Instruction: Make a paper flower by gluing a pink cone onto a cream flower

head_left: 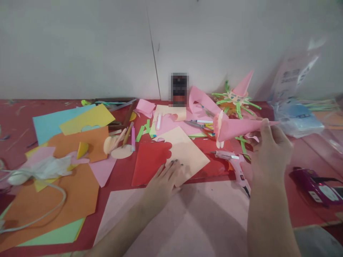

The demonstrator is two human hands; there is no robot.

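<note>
My right hand [270,146] pinches a pink paper cone [235,129] near its tip and holds it sideways above the table. The cone's wide end, edged with peach paper, faces left. Flat on the papers lies my left hand [163,182], fingers stretched out. Under its fingertips are a cream sheet [184,146] and a red paper [150,160] with a scalloped edge. A pink glue gun [235,164] rests on its side just left of my right wrist. Farther back stands a finished-looking paper figure [238,95] with a pink cone hat and green strip legs.
Coloured sheets, orange [80,189] and blue [50,123] among them, cover the left side, with a white cable [64,196] across them. Scissors [194,124] lie mid-table. A purple device [316,185] and a clear plastic bag [294,117] sit at right. A wall [93,50] bounds the back.
</note>
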